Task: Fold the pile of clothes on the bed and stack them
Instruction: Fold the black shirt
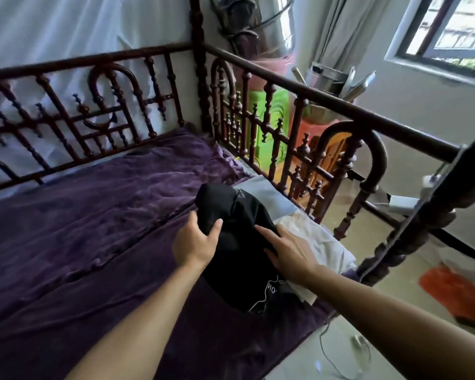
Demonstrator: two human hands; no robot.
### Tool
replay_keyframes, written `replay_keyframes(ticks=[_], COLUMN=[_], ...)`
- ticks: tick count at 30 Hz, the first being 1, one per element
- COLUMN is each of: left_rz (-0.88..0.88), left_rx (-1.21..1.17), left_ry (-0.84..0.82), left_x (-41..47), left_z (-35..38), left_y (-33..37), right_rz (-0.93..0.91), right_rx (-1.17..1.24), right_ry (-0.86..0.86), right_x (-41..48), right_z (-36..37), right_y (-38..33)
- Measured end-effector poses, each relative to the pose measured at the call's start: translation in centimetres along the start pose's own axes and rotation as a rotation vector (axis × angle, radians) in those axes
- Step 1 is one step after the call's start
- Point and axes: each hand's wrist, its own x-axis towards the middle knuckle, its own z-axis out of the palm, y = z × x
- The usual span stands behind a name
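A black garment (239,259) with white print lies bunched near the bed's right edge, partly over lighter folded clothes: a pale blue piece (269,196) and a white one (313,234). My left hand (195,241) grips the garment's left fold, thumb on top and fingers tucked under the cloth. On the garment's right side my right hand (288,250) rests flat, its fingers straight and pointing up-left. The bottom of the light clothes is hidden by the black cloth and my right forearm.
A wrinkled purple sheet (93,229) covers the bed. A dark carved wooden rail (299,149) runs along the back and right side. Beyond it stand green and pink plastic stools (274,116). On the floor lie an orange bag (450,289) and a cable (337,360).
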Motion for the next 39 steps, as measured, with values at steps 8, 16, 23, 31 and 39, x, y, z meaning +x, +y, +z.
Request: replay_keyframes(ticks=[8, 16, 23, 31, 39], left_rz=[-0.005, -0.081, 0.295, 0.265, 0.146], left_rx=[0.070, 0.110, 0.420, 0.592, 0.582], left_ry=[0.002, -0.200, -0.349, -0.573, -0.571], left_x=[13.8, 24.0, 22.3, 25.3, 20.3], left_z=[10.7, 27.9, 37.4, 39.5, 30.8], left_y=[1.2, 2.2, -1.2, -3.9, 0.2], right_rz=[0.063, 0.240, 0.332, 0.367, 0.305], right_rx=[0.040, 0.012, -0.116, -0.060, -0.104], right_ry=[-0.031, -0.135, -0.155, -0.433, -0.483], right_x=[13.9, 23.1, 21.4, 20.1, 16.4], right_z=[4.0, 11.4, 16.1, 20.2, 13.8], right_y=[9.7, 24.2, 28.2, 26.5, 26.0])
